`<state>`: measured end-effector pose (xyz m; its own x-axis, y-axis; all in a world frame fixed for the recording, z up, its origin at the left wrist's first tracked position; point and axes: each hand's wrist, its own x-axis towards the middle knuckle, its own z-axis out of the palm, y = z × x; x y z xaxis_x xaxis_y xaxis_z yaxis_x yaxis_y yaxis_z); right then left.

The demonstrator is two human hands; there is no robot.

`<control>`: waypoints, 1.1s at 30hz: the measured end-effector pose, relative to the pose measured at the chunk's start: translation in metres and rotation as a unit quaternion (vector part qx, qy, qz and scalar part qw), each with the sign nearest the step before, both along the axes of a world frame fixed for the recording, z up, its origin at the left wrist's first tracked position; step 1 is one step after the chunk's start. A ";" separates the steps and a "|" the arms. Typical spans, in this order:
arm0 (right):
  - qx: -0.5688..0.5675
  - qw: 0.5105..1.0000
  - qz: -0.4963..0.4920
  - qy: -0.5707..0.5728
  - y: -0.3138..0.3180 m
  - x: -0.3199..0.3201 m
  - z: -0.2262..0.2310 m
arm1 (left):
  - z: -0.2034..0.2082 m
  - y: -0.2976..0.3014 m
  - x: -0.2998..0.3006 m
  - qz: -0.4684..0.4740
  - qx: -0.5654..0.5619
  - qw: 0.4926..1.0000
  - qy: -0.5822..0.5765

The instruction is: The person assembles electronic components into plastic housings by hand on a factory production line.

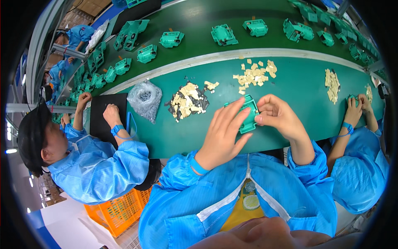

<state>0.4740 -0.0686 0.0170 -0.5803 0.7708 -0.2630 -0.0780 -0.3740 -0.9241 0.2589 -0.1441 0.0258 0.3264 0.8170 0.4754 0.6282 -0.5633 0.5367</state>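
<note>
Green plastic case (249, 121) is held over the near side of the tabletop (180, 137). The left hand (222, 135) grips it, fingers fairly straight across it. The right hand (281, 116) has its fingers drawn narrow at the case's right edge; whether they pinch anything, I cannot tell. Beyond lie cream pieces (253, 76), with a clear bag (145, 100) farther left.

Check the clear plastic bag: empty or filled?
Not empty: grey contents show through the clear plastic bag; how full, cannot tell.
</note>
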 end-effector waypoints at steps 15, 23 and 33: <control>0.302 0.910 -0.080 -0.273 0.167 -0.222 0.010 | 0.011 -0.060 -0.090 0.202 -0.031 0.972 -0.120; 0.576 0.687 -0.121 -0.426 0.131 -0.245 0.013 | 0.000 -0.059 -0.128 0.267 -0.026 0.956 -0.115; 0.477 0.773 0.158 -0.386 0.069 -0.154 -0.005 | 0.015 -0.034 -0.100 0.225 -0.006 0.970 -0.088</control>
<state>0.3203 0.0001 0.0118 -0.7329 0.6799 -0.0233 0.5914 0.6197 -0.5160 0.1593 -0.1780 0.0404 -0.1495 0.8634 0.4819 0.7071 -0.2473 0.6625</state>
